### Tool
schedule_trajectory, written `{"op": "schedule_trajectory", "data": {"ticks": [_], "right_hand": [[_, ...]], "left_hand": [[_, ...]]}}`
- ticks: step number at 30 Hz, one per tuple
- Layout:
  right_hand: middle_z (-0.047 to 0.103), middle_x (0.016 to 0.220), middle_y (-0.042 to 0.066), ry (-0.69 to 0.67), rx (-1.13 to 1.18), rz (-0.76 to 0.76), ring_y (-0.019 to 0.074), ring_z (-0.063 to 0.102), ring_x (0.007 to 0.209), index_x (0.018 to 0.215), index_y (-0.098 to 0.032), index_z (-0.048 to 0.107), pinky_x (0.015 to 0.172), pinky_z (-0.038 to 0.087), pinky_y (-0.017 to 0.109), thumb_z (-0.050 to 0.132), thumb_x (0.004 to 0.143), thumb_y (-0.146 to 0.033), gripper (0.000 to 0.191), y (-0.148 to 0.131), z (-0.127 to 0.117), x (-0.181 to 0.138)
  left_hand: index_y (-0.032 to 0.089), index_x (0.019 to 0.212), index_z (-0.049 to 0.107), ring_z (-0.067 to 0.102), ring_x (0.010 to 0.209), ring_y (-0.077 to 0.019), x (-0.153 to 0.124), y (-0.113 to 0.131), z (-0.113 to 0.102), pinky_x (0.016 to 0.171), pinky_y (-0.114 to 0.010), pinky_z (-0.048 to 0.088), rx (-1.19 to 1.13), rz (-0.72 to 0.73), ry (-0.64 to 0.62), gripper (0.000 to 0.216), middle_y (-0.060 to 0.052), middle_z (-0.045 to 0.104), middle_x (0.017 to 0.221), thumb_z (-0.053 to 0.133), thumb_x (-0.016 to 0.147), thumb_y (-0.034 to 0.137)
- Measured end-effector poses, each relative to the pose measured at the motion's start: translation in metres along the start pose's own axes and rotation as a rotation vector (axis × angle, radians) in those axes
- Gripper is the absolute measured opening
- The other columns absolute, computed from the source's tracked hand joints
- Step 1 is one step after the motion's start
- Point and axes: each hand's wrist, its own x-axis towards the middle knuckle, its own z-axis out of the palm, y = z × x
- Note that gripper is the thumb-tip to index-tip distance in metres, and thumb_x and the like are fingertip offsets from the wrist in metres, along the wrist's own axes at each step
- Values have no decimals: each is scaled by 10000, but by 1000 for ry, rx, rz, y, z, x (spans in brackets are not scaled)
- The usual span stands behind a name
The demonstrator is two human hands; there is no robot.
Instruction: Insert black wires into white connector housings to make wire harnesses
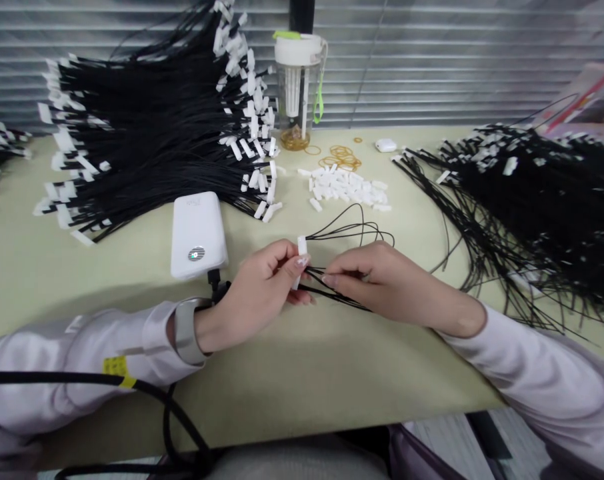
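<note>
My left hand is closed in a pinch on a small white plastic clip, held upright over the middle of the table. My right hand is closed on a few thin black cords just right of the clip. The cords loop away from the hands toward the back. The cord ends meet the clip between my two hands. Both sleeves are light-coloured, and a grey band sits on my left wrist.
A big heap of black cords with white clips lies at back left. A tangle of loose black cords fills the right. Loose white clips, rubber bands, a clear bottle and a white power bank stand behind my hands.
</note>
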Motion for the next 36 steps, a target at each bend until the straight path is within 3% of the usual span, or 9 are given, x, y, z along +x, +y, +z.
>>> {"op": "schedule_trajectory", "data": {"ticks": [6,13,20,23,25,29,31,33,36], "right_hand": [[526,588,-44,0,51,28,39,389,515,726,-155,602,492,288,167,439,819,-234,204,0,0,1],[429,538,-49,-30,76,82,47,341,488,653,-154,521,454,263,178,389,844,-297,273,3,1,1],[521,577,-34,76,-267,-36,57,419,536,636,-163,566,534,316,194,490,717,-136,115,2,-8,1],[527,525,-29,151,-429,37,62,419,486,584,-182,607,513,324,211,538,661,-131,115,5,-25,-9],[515,465,-34,307,-519,178,58,406,423,589,-190,628,488,324,224,569,651,-155,92,11,-41,-18],[613,642,39,926,-374,317,115,560,552,765,-147,664,541,404,266,549,678,-134,145,29,-69,-28],[604,718,62,1158,-37,228,149,602,663,831,-125,656,584,442,290,541,678,-91,194,38,-78,-27],[568,732,55,1276,297,78,144,602,687,785,-125,644,600,455,300,544,686,-78,148,43,-83,-23],[518,676,23,1356,407,-143,80,514,519,715,-162,596,460,403,253,534,738,-126,76,41,-78,-16]], "left_hand": [[166,702,416,610,521,-76,1,-1,0,497,-175,483,11,34,-6,256,52,468,671,444,817,393],[163,689,410,612,517,-78,1,-1,-1,485,-169,469,42,32,-14,259,60,437,644,427,829,380],[160,709,424,601,505,-62,1,-1,-1,481,-159,464,40,26,-38,256,54,475,666,422,835,382],[161,715,424,593,495,-57,3,-1,0,477,-159,468,16,2,-26,257,55,477,662,426,832,390],[161,718,425,589,490,-56,4,-1,0,481,-164,476,0,-17,-13,256,55,479,660,429,830,392],[161,712,425,589,484,-58,5,0,0,485,-172,485,-27,-33,-3,258,54,485,656,432,828,392],[159,707,425,592,486,-59,5,0,0,476,-165,475,-25,-37,-1,260,52,488,653,436,827,389],[158,708,427,591,485,-59,4,0,0,470,-162,468,-26,-35,-2,261,51,491,657,436,826,391],[159,710,428,588,485,-59,4,-1,-1,476,-168,471,-34,-27,-7,267,50,490,662,433,826,399]]}}
